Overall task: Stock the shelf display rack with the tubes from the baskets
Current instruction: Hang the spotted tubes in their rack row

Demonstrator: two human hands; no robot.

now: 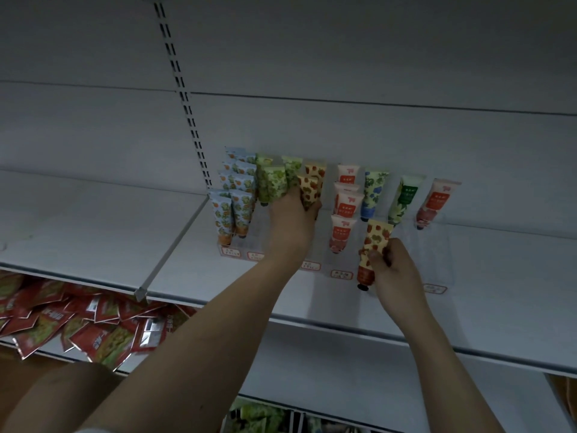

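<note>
Partly stocked clear acrylic rack [437, 245], gaps toward three o'clock; left grip [290, 214] clamped on green and strawberry-print tubes [309, 190], right grip [392, 267] pinching another strawberry-print tube [376, 239].

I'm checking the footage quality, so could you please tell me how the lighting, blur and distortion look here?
Head view: dim, flat light with a bluish cast; shelf edge bows from wide-angle distortion; price labels too soft to read; red packets at lower left smeared; both strawberry tubes stay recognisable.

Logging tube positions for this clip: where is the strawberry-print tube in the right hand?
In the head view, the strawberry-print tube sits right of centre, pinched by the right hand just in front of the clear display rack, beside the pink tube.
</note>
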